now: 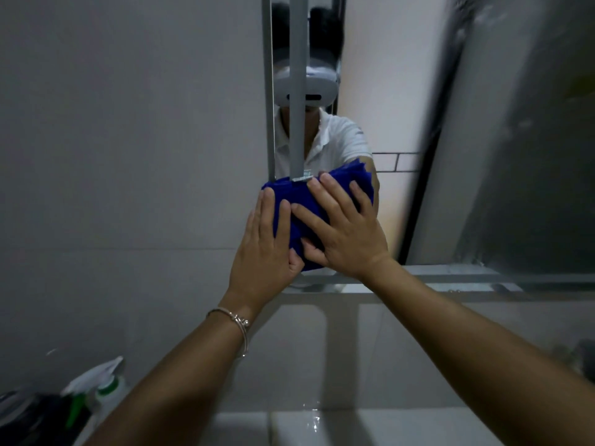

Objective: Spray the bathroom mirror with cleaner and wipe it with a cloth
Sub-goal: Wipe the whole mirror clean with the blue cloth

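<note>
A bunched blue cloth [299,226] is pressed flat against the lower left part of the mirror [386,91]. My left hand [267,246] lies on the cloth's left side, fingers straight, thumb tucked under its lower edge. My right hand [344,230] covers the cloth's right side with fingers spread. A white spray bottle with a green trigger [99,384] stands at the bottom left, well below both hands. The mirror reflects a person in a white shirt, partly hidden by a grey vertical bar [297,91].
A grey tiled wall [128,140] fills the left. A metal shelf [418,278] runs under the mirror. A steel panel [531,140] stands at the right. The wet white basin edge [315,423] is at the bottom, with dark items [29,416] beside the bottle.
</note>
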Action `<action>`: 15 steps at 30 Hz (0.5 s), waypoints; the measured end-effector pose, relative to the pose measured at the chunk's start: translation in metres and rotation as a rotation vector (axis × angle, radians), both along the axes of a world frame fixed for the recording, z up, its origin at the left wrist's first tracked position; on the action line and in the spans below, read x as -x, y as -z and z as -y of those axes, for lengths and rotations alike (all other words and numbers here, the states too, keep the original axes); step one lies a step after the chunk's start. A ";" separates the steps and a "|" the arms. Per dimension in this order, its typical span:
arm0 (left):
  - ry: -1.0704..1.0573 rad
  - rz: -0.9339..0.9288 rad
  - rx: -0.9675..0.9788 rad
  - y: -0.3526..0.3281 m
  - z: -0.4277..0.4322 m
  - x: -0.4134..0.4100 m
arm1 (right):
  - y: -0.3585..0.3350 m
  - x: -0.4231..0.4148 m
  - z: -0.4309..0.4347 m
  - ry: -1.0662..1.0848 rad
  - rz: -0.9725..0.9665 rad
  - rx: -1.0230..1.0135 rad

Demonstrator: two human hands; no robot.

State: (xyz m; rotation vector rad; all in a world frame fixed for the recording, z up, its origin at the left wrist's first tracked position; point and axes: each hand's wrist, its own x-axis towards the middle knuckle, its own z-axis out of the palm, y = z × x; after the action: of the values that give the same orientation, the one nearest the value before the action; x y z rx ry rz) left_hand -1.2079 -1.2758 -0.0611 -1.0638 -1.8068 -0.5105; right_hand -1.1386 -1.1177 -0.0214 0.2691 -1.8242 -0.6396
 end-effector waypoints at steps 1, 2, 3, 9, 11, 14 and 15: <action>-0.003 0.001 0.003 0.005 0.000 -0.001 | 0.006 0.000 0.000 0.002 0.004 -0.003; -0.008 0.003 0.007 0.011 0.000 -0.002 | 0.012 -0.001 0.000 0.005 0.010 -0.006; -0.017 0.003 0.010 0.017 0.001 -0.003 | 0.018 -0.001 -0.001 0.006 0.014 -0.009; -0.125 -0.015 0.028 0.037 -0.003 -0.005 | 0.034 -0.003 0.000 0.005 0.023 -0.002; -0.143 0.004 0.031 0.041 -0.003 -0.008 | 0.038 -0.004 0.000 0.010 0.037 0.001; -0.181 0.029 0.051 0.054 -0.004 -0.014 | 0.050 -0.007 -0.003 0.028 0.069 -0.022; -0.198 0.041 0.057 0.058 -0.005 -0.017 | 0.053 -0.008 -0.004 0.032 0.076 -0.031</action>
State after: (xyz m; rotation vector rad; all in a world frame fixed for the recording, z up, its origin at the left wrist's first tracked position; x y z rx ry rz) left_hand -1.1913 -1.2705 -0.1192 -0.9059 -1.9486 -0.3650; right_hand -1.1305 -1.1140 -0.0741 0.2885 -1.8961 -0.6886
